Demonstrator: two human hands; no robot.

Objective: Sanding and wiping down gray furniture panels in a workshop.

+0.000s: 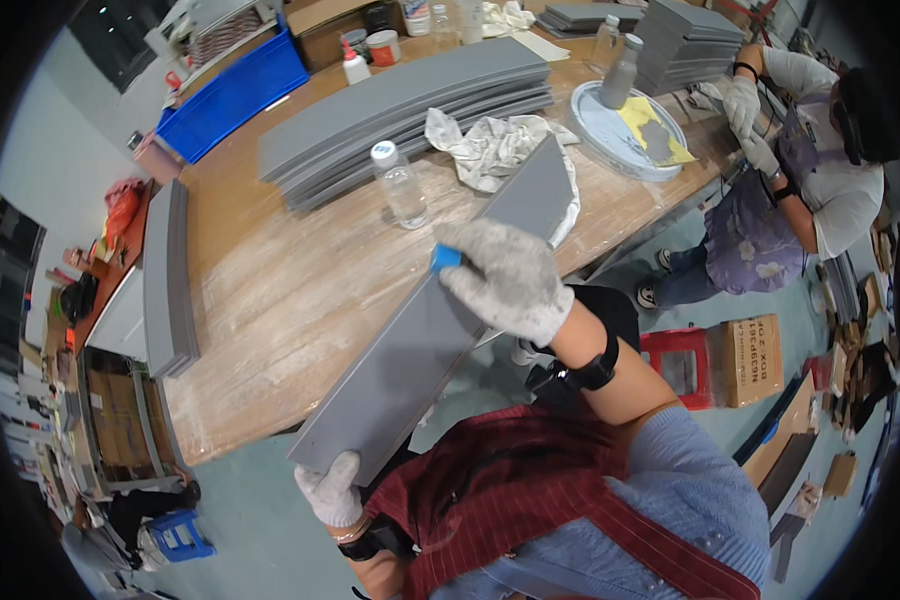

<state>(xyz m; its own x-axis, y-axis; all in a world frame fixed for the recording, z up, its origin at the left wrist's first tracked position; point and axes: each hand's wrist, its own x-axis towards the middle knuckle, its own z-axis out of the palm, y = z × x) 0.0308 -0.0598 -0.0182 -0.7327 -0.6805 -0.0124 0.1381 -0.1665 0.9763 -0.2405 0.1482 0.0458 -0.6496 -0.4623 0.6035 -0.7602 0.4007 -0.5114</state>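
Grey panel (420,345) is slanting over the table (270,300) edge, long axis pointing from near-left to far-right | left hand (332,490) is gripping its near end | right hand (505,280) is pressing a blue block (445,257) on it, fingers curled.

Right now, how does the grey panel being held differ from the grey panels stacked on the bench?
The held panel is single and tilted, gripped at its lower end by the left hand, with the right hand pressing a blue block on it. The stacked panels lie flat, untouched, many together. Both are long, grey and flat.
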